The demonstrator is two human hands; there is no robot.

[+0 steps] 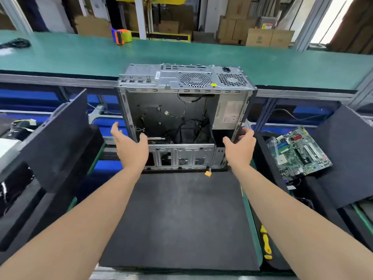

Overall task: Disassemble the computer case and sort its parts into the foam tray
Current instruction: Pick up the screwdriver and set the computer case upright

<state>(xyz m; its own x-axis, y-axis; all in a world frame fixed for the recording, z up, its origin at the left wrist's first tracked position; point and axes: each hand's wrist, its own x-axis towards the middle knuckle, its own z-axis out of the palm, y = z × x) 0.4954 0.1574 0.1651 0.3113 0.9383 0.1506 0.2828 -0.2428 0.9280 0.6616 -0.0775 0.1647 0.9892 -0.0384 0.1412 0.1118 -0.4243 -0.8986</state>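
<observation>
A grey metal computer case (181,110) stands with its open side facing me at the far edge of a dark foam mat (177,219). Loose cables and a power supply show inside it. My left hand (129,146) is at the case's lower left edge with straight, spread fingers. My right hand (240,146) is at the lower right edge, its fingertips curled against the frame. A small orange connector (207,174) dangles from the case's front. A green motherboard (298,152) lies in the foam tray (343,158) on the right.
Black foam trays (56,138) stand on the left with cables and a white part in them. A yellow-handled screwdriver (266,243) lies at the mat's right edge. A green conveyor (80,55) behind the case carries an orange tape dispenser (121,36).
</observation>
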